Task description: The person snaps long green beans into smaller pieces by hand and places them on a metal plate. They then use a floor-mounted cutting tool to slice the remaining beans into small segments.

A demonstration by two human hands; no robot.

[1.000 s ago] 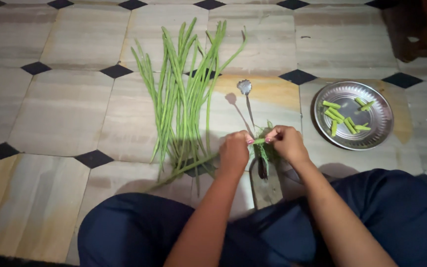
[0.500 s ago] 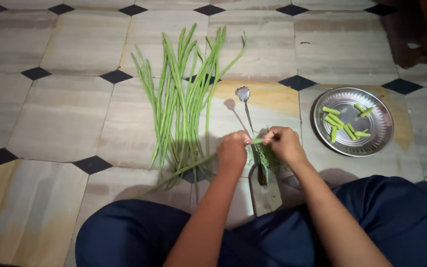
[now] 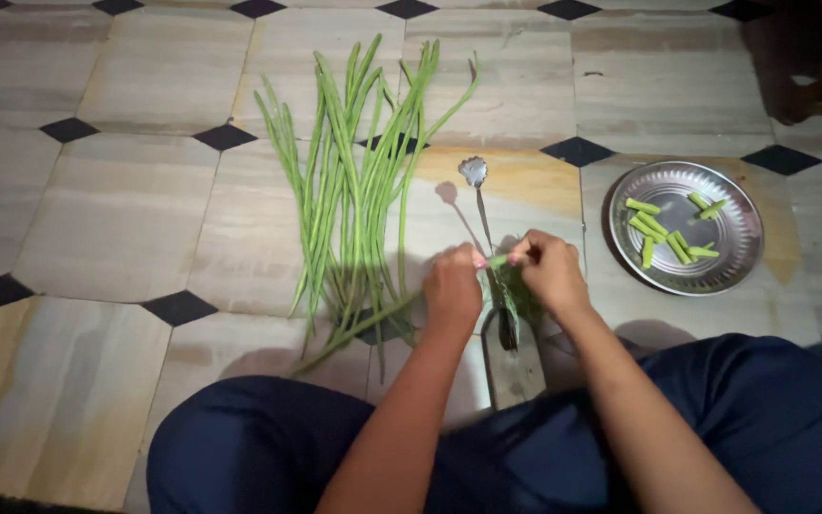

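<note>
My left hand [image 3: 452,286] and my right hand [image 3: 549,266] both pinch one short green drumstick piece [image 3: 499,259], held across the upright blade of a floor-mounted cutter [image 3: 509,324]. The cutter's wooden base [image 3: 513,366] lies between my knees. Green peel scraps sit beside the blade under my right hand. A bundle of long green drumstick pods [image 3: 354,181] lies fanned out on the tiled floor, left of my hands.
A round steel plate [image 3: 739,262] with several cut green pieces [image 3: 663,238] sits on the floor to the right. The cutter's serrated round tip [image 3: 473,171] points away from me. My dark blue trousered legs [image 3: 773,419] fill the bottom.
My hands have stayed at the blade, shifting slightly; the short pod piece is now held level between both hands. The view has tilted a little.
</note>
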